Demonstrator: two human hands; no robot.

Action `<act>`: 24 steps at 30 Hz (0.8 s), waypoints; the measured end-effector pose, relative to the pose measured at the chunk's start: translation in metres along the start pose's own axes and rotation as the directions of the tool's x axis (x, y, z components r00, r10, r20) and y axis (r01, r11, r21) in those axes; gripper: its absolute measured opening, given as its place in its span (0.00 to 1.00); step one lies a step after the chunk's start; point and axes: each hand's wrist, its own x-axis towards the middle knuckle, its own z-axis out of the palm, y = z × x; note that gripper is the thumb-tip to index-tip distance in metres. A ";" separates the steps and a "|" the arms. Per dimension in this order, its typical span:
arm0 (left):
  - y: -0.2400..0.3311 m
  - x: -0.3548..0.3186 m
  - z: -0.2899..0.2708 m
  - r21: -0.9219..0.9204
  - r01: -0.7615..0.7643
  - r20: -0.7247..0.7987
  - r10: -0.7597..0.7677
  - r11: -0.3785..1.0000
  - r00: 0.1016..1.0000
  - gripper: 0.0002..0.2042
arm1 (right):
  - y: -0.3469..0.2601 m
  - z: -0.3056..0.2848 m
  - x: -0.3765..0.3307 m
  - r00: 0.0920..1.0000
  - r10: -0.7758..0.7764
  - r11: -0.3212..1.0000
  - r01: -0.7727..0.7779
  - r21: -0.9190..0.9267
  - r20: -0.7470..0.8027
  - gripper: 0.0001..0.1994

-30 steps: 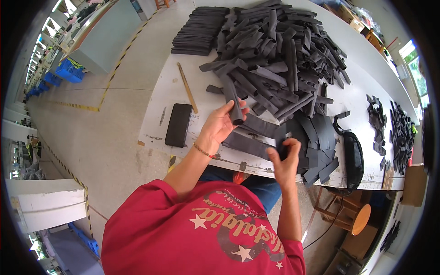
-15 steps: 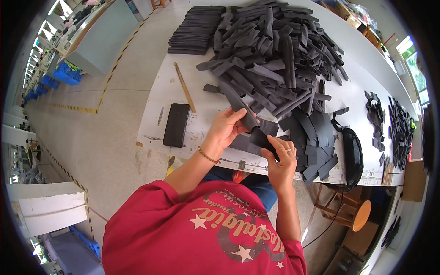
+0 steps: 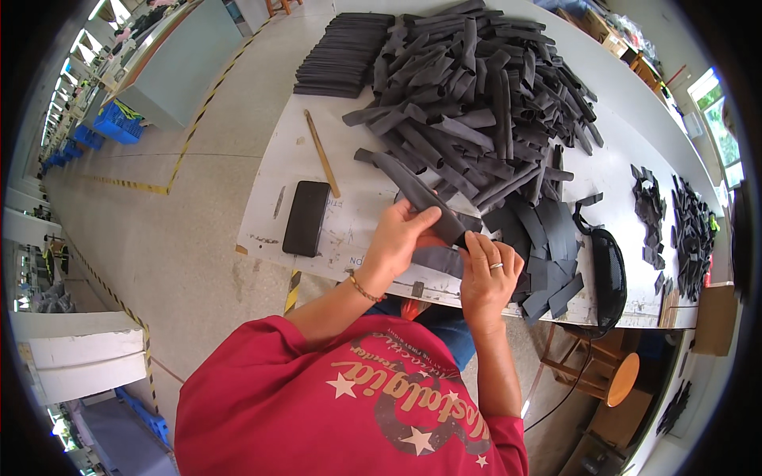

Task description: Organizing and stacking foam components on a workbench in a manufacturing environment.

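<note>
A dark heap [image 3: 480, 99] lies beyond, a black case [image 3: 306, 219] left, as left hand [image 3: 402, 236] and right hand [image 3: 489, 284] angle inward, pinching a black tube [image 3: 414, 188].

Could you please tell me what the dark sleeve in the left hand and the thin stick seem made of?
The dark sleeve: probably fabric, matte, judging by its dull, soft-looking surface. The thin stick: likely wood or bamboo, plain-looking, from its tan-brown colour.
</note>
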 end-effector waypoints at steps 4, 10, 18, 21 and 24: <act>0.000 -0.015 0.023 0.030 -0.165 -0.027 0.166 0.986 0.986 0.19 | -0.015 0.006 -0.001 0.988 0.151 0.980 -0.155 0.127 0.045 0.27; -0.008 -0.001 0.009 -0.134 -0.097 0.147 0.116 0.986 0.982 0.13 | -0.035 0.026 -0.011 0.975 0.218 0.915 -0.215 0.341 0.030 0.22; -0.011 -0.006 0.009 -0.152 -0.196 0.128 0.216 0.969 0.968 0.14 | -0.028 0.020 -0.009 0.972 0.167 0.913 -0.216 0.347 0.164 0.16; -0.007 -0.007 0.007 -0.152 -0.240 0.097 0.256 0.959 0.962 0.14 | -0.022 0.012 -0.015 0.957 0.185 0.908 -0.254 0.332 0.225 0.15; -0.027 -0.013 0.017 -0.274 -0.136 0.182 0.190 0.952 0.965 0.14 | -0.024 0.017 0.002 0.975 0.083 0.920 -0.154 0.361 0.205 0.16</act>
